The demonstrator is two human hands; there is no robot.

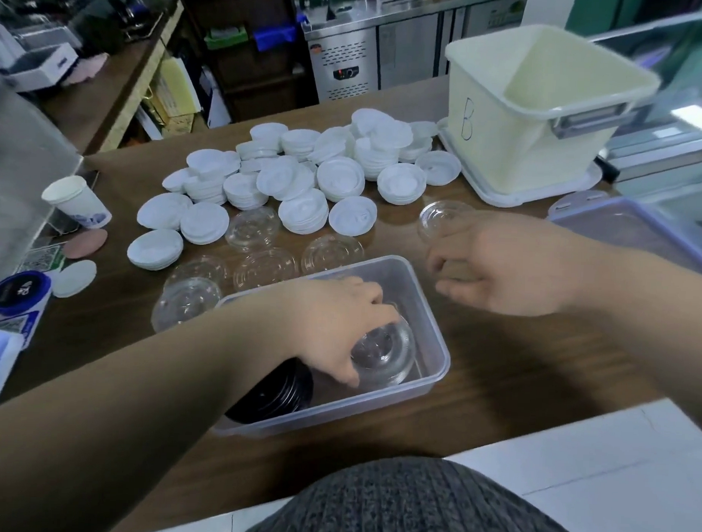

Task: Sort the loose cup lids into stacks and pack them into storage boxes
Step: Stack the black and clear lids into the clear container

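A clear rectangular storage box (428, 292) sits on the brown table in front of me. My left hand (335, 325) reaches into it and grips a stack of clear lids (386, 354) resting on the box floor. A stack of black lids (275, 390) lies on its side in the box's left end. My right hand (496, 271) hovers to the right of the box, fingers loosely spread, just below a clear lid (442, 217) on the table. Several white lid stacks (305, 172) and loose clear lids (258, 262) lie behind the box.
A cream bin marked B (545, 113) stands on its lid at the back right. A purple-rimmed clear box (637, 228) is at the right edge. A paper cup (79, 208), a pink disc (85, 242) and a blue-lidded tub (18, 294) sit at the left.
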